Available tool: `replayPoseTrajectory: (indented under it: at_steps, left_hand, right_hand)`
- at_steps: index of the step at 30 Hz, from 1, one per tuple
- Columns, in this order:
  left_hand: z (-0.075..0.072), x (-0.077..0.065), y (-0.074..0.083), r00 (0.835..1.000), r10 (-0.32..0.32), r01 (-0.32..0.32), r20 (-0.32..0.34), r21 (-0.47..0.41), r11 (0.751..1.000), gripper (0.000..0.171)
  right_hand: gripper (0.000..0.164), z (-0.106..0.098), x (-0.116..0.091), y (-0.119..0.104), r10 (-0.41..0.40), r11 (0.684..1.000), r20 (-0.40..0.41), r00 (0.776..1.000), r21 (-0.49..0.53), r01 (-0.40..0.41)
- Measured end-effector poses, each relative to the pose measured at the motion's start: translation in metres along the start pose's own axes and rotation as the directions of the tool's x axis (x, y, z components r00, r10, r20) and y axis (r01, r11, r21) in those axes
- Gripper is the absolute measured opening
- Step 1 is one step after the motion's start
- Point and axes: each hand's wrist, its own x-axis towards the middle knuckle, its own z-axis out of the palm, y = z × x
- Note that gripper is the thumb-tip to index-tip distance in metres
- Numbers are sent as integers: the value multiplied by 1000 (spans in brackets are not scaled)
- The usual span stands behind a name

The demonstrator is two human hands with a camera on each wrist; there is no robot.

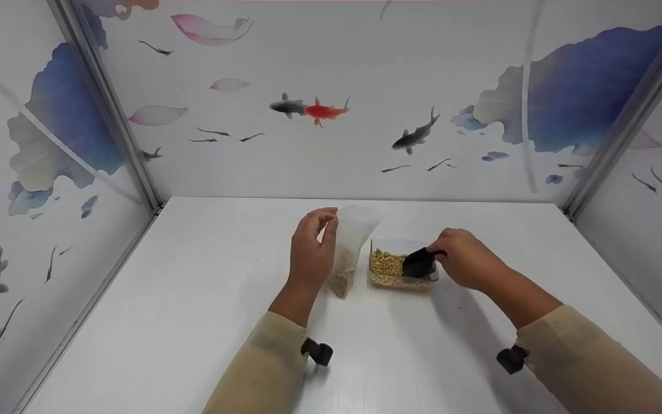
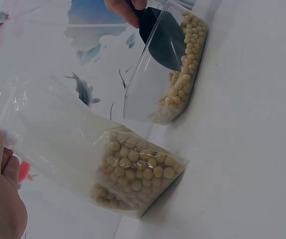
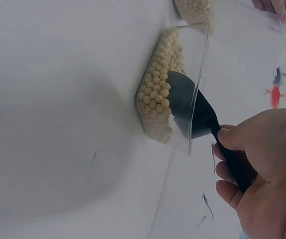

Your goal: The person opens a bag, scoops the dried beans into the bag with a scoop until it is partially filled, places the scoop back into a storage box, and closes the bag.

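Note:
My left hand (image 1: 312,247) pinches the upper edge of a clear plastic bag (image 1: 356,233), which stands on the table with soybeans (image 2: 135,169) gathered at its bottom. Just right of the bag sits a clear rectangular container (image 1: 378,276) partly filled with more soybeans (image 3: 155,92). In my right hand (image 1: 466,259) is the handle of a black scoop (image 1: 419,263). The scoop's blade dips into the container, its front edge among the beans. In the right wrist view, my fingers (image 3: 227,191) curl round the handle.
The white table (image 1: 153,322) meets a back wall (image 1: 331,167) printed with fish and leaves. Similar panels stand at left and right, joined by metal corner posts (image 1: 110,103). Small black devices (image 1: 318,352) are strapped at both sleeve cuffs.

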Motion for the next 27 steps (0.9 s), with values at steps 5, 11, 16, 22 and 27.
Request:
replayPoseTrajectory:
  at_steps: [5, 11, 16, 22, 27]
  left_hand:
    - [0, 0, 1, 1000, 2, -2, 3, -6, 1000, 22]
    - [1, 0, 1, 1000, -5, 5, 2, 1, 1000, 22]
    - [1, -2, 0, 1000, -5, 5, 17, -9, 1000, 26]
    - [1, -2, 0, 1000, 4, -3, 20, -15, 1000, 25]
    - [1, -2, 0, 1000, 1, -1, 16, -19, 1000, 24]
  right_hand:
    - [26, -3, -1, 5, -41, 999, 12, 999, 14, 41]
    - [27, 4, 0, 5, -32, 998, 36, 999, 55, 30]
    - [30, 19, 3, 4, 31, 991, 44, 999, 129, -37]
    - [32, 34, 9, 3, 57, 979, 36, 998, 194, -63]
    - [33, 43, 12, 0, 104, 964, 57, 993, 241, -115]
